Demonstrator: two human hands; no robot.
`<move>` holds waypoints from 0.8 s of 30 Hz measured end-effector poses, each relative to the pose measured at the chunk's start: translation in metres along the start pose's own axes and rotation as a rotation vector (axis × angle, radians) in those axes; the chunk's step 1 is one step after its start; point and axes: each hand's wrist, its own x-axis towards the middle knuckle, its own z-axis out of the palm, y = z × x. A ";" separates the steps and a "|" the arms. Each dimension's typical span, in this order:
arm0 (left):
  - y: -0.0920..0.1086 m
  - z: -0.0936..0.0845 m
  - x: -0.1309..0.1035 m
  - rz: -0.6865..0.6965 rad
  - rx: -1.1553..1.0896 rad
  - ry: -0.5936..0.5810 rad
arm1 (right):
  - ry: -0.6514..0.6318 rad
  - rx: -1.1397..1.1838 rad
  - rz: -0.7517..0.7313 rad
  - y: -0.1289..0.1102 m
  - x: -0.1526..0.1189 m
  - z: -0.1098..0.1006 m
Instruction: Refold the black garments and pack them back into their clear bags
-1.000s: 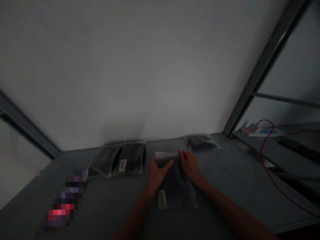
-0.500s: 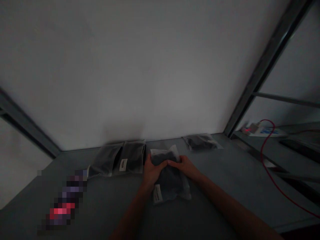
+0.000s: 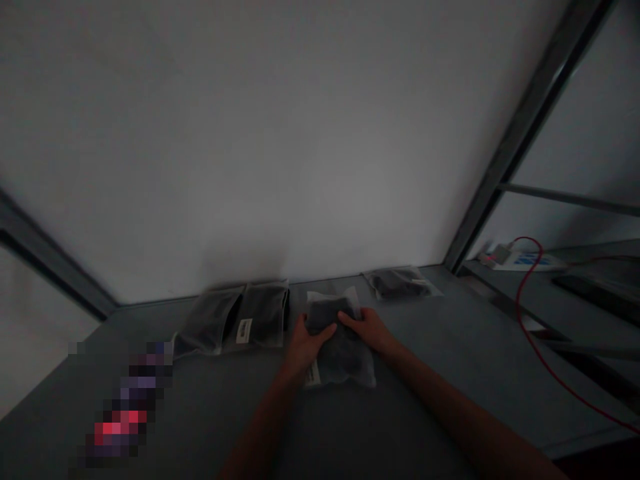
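A frosted plastic bag (image 3: 345,363) with dark, folded contents is between my hands, just above or on the grey shelf; I cannot tell which. My left hand (image 3: 309,343) grips its left side, thumb across the front. On the right side, my right hand (image 3: 369,328) holds it the same way, the two thumbs nearly meeting. The fingers behind the bag are hidden. A white label at its lower left is partly covered by my left hand. To the left stand two similar bags, one with a label (image 3: 244,331) and one farther left (image 3: 207,323).
Another bag (image 3: 400,283) lies flat near the back wall, right of my hands. A blurred-out item (image 3: 123,407) is at the left. Past the metal post (image 3: 480,200), a red cable (image 3: 525,327) runs from a small device over the neighbouring shelf (image 3: 530,280).
The bag has shifted slightly away from me and its lower edge sits higher. My thumbs have come a little apart, and the label is now more covered. The view has moved slightly.
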 end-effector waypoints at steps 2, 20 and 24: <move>-0.002 -0.001 0.002 0.048 0.050 0.051 | -0.076 0.085 -0.025 0.001 -0.001 0.001; 0.000 -0.010 0.009 0.133 0.467 0.210 | -0.189 0.027 0.023 -0.008 -0.013 -0.002; 0.004 -0.011 0.005 0.043 0.431 0.118 | -0.180 0.001 -0.016 -0.004 -0.008 -0.003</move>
